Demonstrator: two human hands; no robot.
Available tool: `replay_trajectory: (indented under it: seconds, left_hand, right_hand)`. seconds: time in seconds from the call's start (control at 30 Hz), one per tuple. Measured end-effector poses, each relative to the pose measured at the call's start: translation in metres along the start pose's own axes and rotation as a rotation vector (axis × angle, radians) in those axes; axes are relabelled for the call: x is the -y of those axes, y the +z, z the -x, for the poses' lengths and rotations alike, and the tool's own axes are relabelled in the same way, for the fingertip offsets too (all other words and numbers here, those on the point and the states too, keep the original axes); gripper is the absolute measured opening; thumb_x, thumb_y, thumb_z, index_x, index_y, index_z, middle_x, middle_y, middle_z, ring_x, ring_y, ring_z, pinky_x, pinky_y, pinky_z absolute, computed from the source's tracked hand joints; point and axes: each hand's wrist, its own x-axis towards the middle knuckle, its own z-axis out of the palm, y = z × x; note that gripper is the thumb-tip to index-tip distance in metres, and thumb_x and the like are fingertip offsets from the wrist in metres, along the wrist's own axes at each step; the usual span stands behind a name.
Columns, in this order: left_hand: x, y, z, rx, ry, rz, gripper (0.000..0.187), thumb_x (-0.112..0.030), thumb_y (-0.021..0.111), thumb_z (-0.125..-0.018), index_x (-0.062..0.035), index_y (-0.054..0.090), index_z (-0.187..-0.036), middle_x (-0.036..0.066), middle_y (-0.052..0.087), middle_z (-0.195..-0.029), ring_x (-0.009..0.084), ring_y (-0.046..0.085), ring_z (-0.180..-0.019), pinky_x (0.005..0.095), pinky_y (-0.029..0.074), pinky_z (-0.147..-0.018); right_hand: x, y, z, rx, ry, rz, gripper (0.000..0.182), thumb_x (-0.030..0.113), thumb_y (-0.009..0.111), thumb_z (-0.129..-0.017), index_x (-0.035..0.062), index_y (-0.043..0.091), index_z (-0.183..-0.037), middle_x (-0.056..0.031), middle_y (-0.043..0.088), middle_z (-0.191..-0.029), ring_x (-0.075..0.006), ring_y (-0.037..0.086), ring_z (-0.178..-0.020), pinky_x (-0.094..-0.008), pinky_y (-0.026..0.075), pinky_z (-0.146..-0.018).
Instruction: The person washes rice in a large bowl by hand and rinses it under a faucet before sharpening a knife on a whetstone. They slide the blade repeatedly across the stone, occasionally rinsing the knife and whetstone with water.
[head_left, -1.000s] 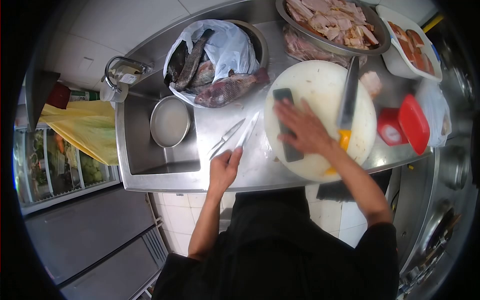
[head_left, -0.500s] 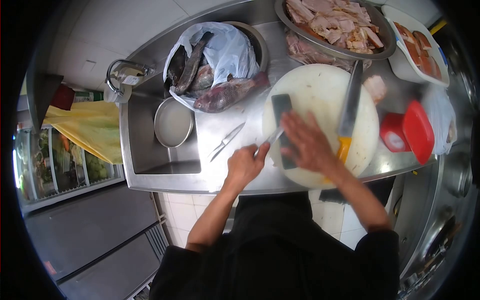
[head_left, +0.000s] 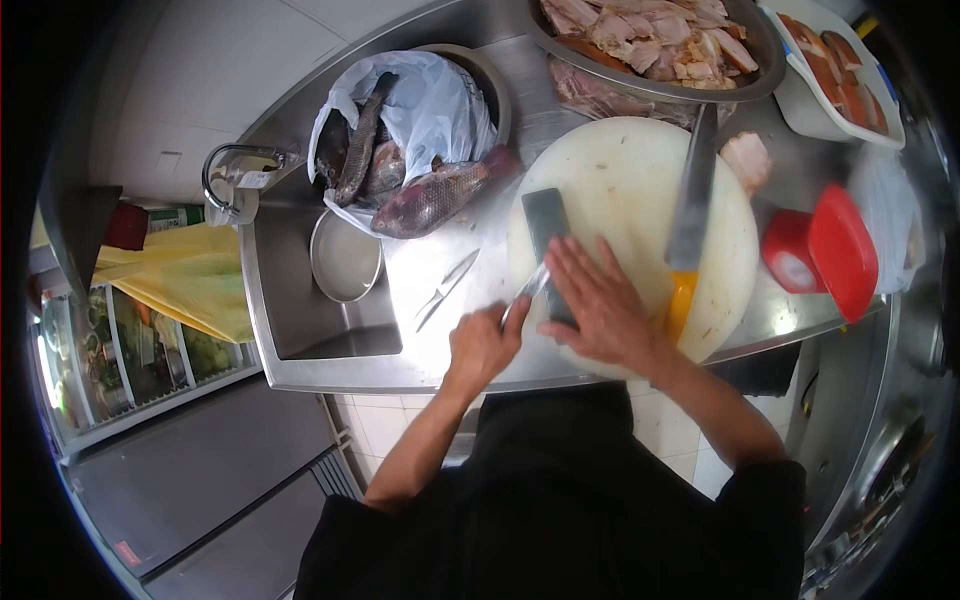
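My left hand [head_left: 482,347] is closed round the handle of a small knife [head_left: 537,281], whose blade reaches onto a dark sharpening stone [head_left: 544,212]. Flat and outstretched, my right hand [head_left: 605,312] rests its fingers over the stone beside the blade tip; part of the blade may be hidden beneath them. The stone lies on the left side of a round white cutting board [head_left: 615,165]. To the right of my right hand, a large knife with a yellow handle [head_left: 680,305] lies on the board. Another small knife [head_left: 448,290] lies on the steel counter, left of the board.
A bag of whole fish [head_left: 430,110] and one fish [head_left: 435,200] lie behind the sink [head_left: 330,345], which holds a round pan [head_left: 346,255]. Farther back stand a meat bowl [head_left: 640,88] and a white tub [head_left: 815,110]. Red containers [head_left: 843,255] stand at right.
The view has shifted slightly. My right hand has come a little toward me along the stone and looks less blurred. My left hand still grips the small knife.
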Motion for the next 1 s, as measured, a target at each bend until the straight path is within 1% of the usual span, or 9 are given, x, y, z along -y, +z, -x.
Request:
replay_trajectory:
  seconds: [0.07,0.17,0.23,0.43,0.53,0.7,0.8,0.9,1.0]
  left_hand:
    - [-0.003,0.001,-0.002,-0.018,0.001,-0.01,0.056,-0.051,0.055,-0.096,-0.0023,0.069,-0.071,0.026,0.063,-0.065,0.045,0.065,-0.066,0.0512,0.051,-0.063]
    - [-0.025,-0.009,-0.055,-0.126,0.01,-0.007,0.056,-0.051,0.054,-0.095,-0.0027,0.07,-0.071,0.026,0.064,-0.067,0.0448,0.066,-0.072,0.0516,0.051,-0.068]
    - [-0.032,-0.015,-0.078,-0.158,0.021,0.003,0.058,-0.052,0.053,-0.096,-0.0023,0.07,-0.071,0.026,0.065,-0.068,0.0458,0.066,-0.074,0.0522,0.051,-0.069]
    - [-0.005,0.006,0.005,-0.031,-0.014,-0.06,0.059,-0.054,0.051,-0.097,-0.004,0.07,-0.072,0.025,0.064,-0.066,0.0447,0.066,-0.068,0.0524,0.052,-0.065]
    - [-0.001,0.006,0.006,-0.02,-0.03,-0.035,0.058,-0.053,0.051,-0.097,-0.0041,0.07,-0.072,0.025,0.064,-0.065,0.0442,0.066,-0.067,0.0515,0.052,-0.064]
    - [-0.028,-0.013,-0.075,-0.134,-0.02,-0.015,0.061,-0.057,0.051,-0.095,-0.0031,0.071,-0.077,0.027,0.066,-0.074,0.047,0.066,-0.079,0.0508,0.052,-0.072]
    - [-0.02,-0.007,-0.057,-0.111,-0.008,-0.031,0.062,-0.058,0.05,-0.096,-0.0028,0.07,-0.077,0.027,0.066,-0.072,0.0472,0.066,-0.078,0.0516,0.051,-0.071]
    - [-0.003,0.007,0.003,-0.023,-0.052,-0.044,0.059,-0.055,0.051,-0.096,-0.0029,0.07,-0.074,0.027,0.065,-0.07,0.0458,0.066,-0.073,0.0514,0.052,-0.067]
    - [0.004,0.011,0.009,-0.03,-0.051,-0.021,0.058,-0.053,0.052,-0.096,-0.0031,0.069,-0.073,0.026,0.064,-0.067,0.0452,0.066,-0.07,0.0512,0.052,-0.066]
  right_hand:
    - [-0.005,0.002,-0.008,-0.024,0.014,0.073,0.09,0.058,0.058,-0.088,-0.008,0.036,-0.146,-0.0232,0.035,-0.154,-0.0341,0.031,-0.146,-0.0526,0.012,-0.122]
    - [-0.034,-0.003,-0.047,-0.115,0.012,0.14,0.085,0.053,0.055,-0.091,-0.0097,0.037,-0.145,-0.0258,0.036,-0.153,-0.0351,0.03,-0.146,-0.0524,0.009,-0.122]
    - [-0.05,-0.008,-0.07,-0.079,0.012,0.192,0.084,0.052,0.055,-0.091,-0.0106,0.037,-0.144,-0.0265,0.036,-0.153,-0.0356,0.03,-0.146,-0.0523,0.01,-0.122]
    - [-0.001,0.006,-0.004,-0.016,-0.01,0.015,0.09,0.058,0.056,-0.09,-0.0113,0.037,-0.144,-0.0272,0.035,-0.153,-0.0369,0.031,-0.145,-0.0518,0.012,-0.122]
    - [0.007,0.011,-0.002,-0.035,-0.011,0.046,0.091,0.059,0.055,-0.09,-0.0114,0.037,-0.144,-0.0279,0.034,-0.153,-0.0376,0.029,-0.146,-0.0514,0.012,-0.122]
    - [-0.042,-0.005,-0.067,-0.052,-0.015,0.218,0.092,0.06,0.053,-0.09,-0.0125,0.035,-0.145,-0.0288,0.033,-0.153,-0.0378,0.028,-0.146,-0.0514,0.01,-0.123]
    - [-0.033,-0.002,-0.052,-0.037,-0.035,0.219,0.093,0.061,0.051,-0.09,-0.0127,0.035,-0.145,-0.0285,0.033,-0.154,-0.0378,0.028,-0.146,-0.0511,0.01,-0.123]
    - [0.0,0.011,-0.009,-0.01,-0.036,0.071,0.097,0.064,0.05,-0.089,-0.0126,0.034,-0.145,-0.0276,0.032,-0.155,-0.0363,0.026,-0.147,-0.0505,0.009,-0.123]
    - [0.011,0.013,-0.002,-0.005,-0.022,0.083,0.099,0.066,0.051,-0.088,-0.0118,0.033,-0.146,-0.0262,0.031,-0.155,-0.0349,0.025,-0.148,-0.0502,0.008,-0.123]
